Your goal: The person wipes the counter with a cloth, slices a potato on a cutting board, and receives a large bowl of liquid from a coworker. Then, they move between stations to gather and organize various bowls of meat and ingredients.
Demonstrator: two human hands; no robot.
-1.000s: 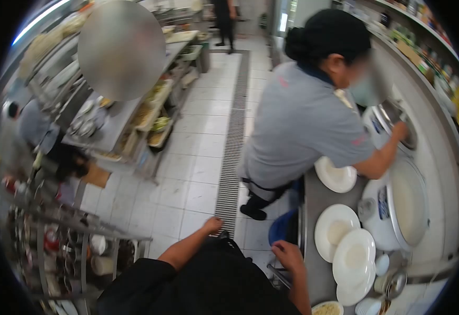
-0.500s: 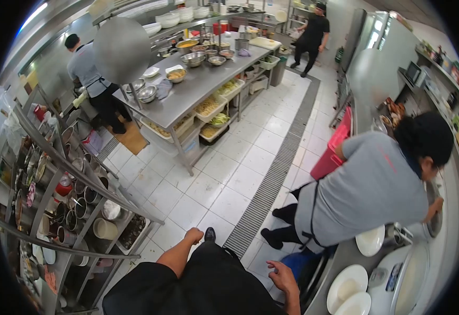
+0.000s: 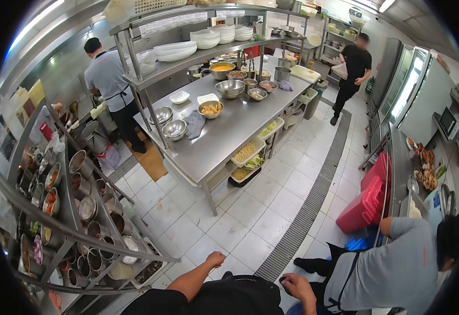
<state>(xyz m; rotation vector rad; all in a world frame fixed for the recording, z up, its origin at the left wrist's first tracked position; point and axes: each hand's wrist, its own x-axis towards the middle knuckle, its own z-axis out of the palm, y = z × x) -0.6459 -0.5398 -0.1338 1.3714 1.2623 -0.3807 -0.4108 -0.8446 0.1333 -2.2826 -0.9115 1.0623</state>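
Observation:
My left hand (image 3: 216, 259) is stretched forward over the white tiled floor, its fingers curled into a loose fist with nothing showing in it. Low in the view, my right hand (image 3: 297, 286) hangs beside my dark clothing, its fingers half bent and slightly apart. No held object shows in it; a small dark shape by its fingertips cannot be made out. Nearest to this hand is a co-worker in a grey shirt (image 3: 392, 268), bending over the right counter. Neither hand touches a counter or a shelf.
A steel table (image 3: 219, 131) with bowls stands ahead. Pots and containers fill a curved rack (image 3: 90, 247) on the left. A floor drain (image 3: 305, 205) runs forward. Red bins (image 3: 363, 205) stand at right. One person (image 3: 355, 65) carries a bag; another (image 3: 114, 84) works at the back left.
My view has tilted up and turned somewhat left. The far person has turned toward the aisle, a bag now visible. My right hand's fingers are more bent; my left stays in a fist.

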